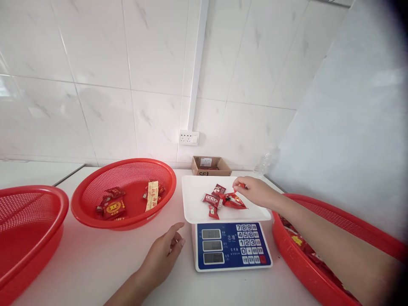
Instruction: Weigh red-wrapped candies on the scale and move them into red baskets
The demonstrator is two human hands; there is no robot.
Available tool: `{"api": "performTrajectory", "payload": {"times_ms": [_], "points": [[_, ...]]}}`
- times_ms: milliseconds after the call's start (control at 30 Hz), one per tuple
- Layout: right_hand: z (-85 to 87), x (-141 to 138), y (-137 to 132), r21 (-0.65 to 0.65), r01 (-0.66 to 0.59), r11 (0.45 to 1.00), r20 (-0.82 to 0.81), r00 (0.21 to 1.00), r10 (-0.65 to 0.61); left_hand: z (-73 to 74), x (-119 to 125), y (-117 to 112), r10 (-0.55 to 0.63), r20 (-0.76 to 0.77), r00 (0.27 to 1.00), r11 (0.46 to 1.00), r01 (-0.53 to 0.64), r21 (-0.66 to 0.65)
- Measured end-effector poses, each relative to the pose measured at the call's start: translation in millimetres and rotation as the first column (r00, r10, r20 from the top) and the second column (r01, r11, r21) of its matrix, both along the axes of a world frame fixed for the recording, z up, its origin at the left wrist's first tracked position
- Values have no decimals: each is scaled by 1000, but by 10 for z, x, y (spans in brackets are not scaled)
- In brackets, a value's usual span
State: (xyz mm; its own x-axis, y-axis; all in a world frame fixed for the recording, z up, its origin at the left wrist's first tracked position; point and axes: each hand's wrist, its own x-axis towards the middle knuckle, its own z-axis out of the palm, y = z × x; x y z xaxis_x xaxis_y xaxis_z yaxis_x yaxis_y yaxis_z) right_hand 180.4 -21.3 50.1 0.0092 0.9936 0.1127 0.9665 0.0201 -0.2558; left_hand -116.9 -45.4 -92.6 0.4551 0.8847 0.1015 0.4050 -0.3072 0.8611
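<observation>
I'm looking at a scale [234, 246] with a white tray [194, 206] on top. A few red sweets [211, 199] lie in a small heap on that tray. The right hand [255, 190] is over the tray with its fingers pinched close, and it seems to hold a red wrapper [243, 185], mostly hidden by the hand. The left hand [166, 253] is just left of the scale, fingers loosely bent, thumb apart, holding nothing.

So some sweets are already on the scale. Lots more are in the right basket [302, 268], beside the scale. Left of the scale, a middle basket [127, 161] has red packets [114, 207] and a pale packet [152, 195] in it. I'd guess the weighing has begun but isn't finished. The scale's little screens [212, 245] are too faint to read, so I can't tell how much is left.
</observation>
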Motion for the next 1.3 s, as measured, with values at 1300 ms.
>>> {"api": "performTrajectory", "payload": {"times_ms": [1300], "points": [[-98, 567, -572, 205, 203, 957, -47, 979, -197, 47, -28, -19, -60, -99, 993, 998, 57, -27]]}}
